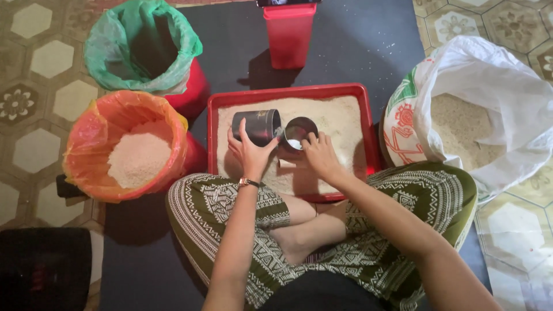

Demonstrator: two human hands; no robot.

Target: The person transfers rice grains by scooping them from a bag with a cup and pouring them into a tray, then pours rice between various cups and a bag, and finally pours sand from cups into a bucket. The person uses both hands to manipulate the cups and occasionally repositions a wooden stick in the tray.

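A dark mat (368,40) lies over a floor of patterned hexagonal tiles (40,103), and a person sits cross-legged on it in green printed trousers (426,190). Straight ahead of the knees, at twelve o'clock, sits a red tray (288,93) spread with a layer of white rice (340,121).

The left hand (249,151), a watch at the wrist, wraps its fingers around a dark metal can (257,126) tipped on its side, thumb on the near wall and the mouth pointing toward three o'clock. The right hand (318,154) rests its fingers over the rim of a smaller shiny metal cup (298,133) standing just beside the can's mouth, with a little white rice showing inside; the grip looks light, more steadying than clamped. Both vessels hover over or rest on the rice bed; which one, I cannot tell.

I judge the can and cup to be stiff, thin-walled and smooth, so somewhat slippery, and light unless filled. The can seems best held round its body, the cup at its rim or side. The loose grains would spill readily at any tilt.

At nine o'clock stands a bucket lined with an orange bag (92,144), part full of rice; at ten o'clock a bucket lined with a green bag (109,52); at twelve, beyond the tray, a red container (288,34); at three o'clock an open white sack (501,92) of rice.
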